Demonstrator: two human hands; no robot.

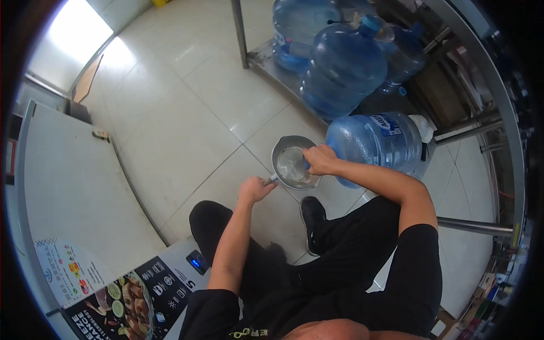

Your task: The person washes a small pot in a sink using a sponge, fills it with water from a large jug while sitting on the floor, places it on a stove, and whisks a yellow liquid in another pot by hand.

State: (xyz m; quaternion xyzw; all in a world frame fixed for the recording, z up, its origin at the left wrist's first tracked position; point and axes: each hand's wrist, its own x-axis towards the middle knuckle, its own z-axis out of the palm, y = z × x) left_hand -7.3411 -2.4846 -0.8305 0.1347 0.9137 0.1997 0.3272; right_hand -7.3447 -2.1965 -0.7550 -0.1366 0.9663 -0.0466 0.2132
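My left hand (255,189) grips the handle of a grey metal saucepan (278,146) with pouring lips, held low over the floor tiles. Clear liquid, probably water, lies in the pan. A large blue-tinted water jug (361,138) is on its side at the shelf's near end, its neck end toward the pan. My right hand (321,160) is closed at that neck end, over the pan's right side. A bit of blue shows under its fingers; the hand hides the jug's mouth, so I cannot tell whether liquid is flowing.
Several more large jugs (344,68) stand on a low metal shelf (276,70) ahead and to the right. A white chest or cabinet (85,170) with printed food pictures is at my left. My black shoe (312,221) rests just below the pan.
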